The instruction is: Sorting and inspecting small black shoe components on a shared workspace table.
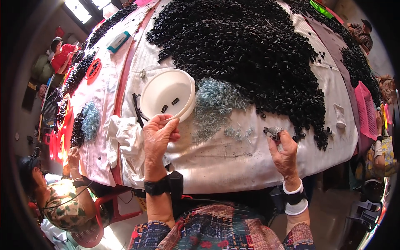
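My left hand [159, 135] is closed at the near rim of a round white plastic bowl [188, 98], thumb and fingers pinching the edge. Inside the bowl lie two small black pieces [175, 101]. My right hand [285, 152] is closed on a small grey clump [273, 132], too blurred to name, above the cloth right of centre. Between the hands is a spread of small clear bluish pieces [216, 104], partly behind the bowl. A huge heap of short black tube-like parts [241, 54] fills the far part of the table, reaching close to my right hand.
A white cloth [225, 168] covers the table. Left of my left hand are a crumpled white cloth [129, 141] and black strips [137, 109]. A teal-and-white pack [118, 42] lies farther off; a pink basket [365, 110] stands at right. Several people sit around the table.
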A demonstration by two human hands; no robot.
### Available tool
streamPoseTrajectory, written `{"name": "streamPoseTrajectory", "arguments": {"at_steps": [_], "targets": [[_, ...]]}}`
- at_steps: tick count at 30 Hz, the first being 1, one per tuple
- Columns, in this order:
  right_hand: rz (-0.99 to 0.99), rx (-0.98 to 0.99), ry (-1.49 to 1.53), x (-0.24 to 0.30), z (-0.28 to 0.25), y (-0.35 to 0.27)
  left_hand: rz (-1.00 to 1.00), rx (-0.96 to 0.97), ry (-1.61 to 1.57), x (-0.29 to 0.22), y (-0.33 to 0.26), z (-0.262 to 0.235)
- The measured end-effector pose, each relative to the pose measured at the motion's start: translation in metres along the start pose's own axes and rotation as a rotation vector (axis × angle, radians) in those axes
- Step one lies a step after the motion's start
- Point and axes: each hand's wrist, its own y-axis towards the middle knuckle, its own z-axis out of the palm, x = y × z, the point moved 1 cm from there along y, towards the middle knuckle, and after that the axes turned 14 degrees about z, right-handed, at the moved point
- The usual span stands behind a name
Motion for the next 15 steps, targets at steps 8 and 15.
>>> {"name": "streamPoseTrajectory", "arguments": {"at_steps": [8,15], "targets": [[0.045,-0.099,-0.051,-0.004,0.003,0.01,0.249,-0.099,-0.073,-0.013,-0.014,0.003],[0.025,-0.142,-0.282,-0.023,0.006,0.032,-0.07,0.225,-0.364,-0.003,-0.021,0.052]]}}
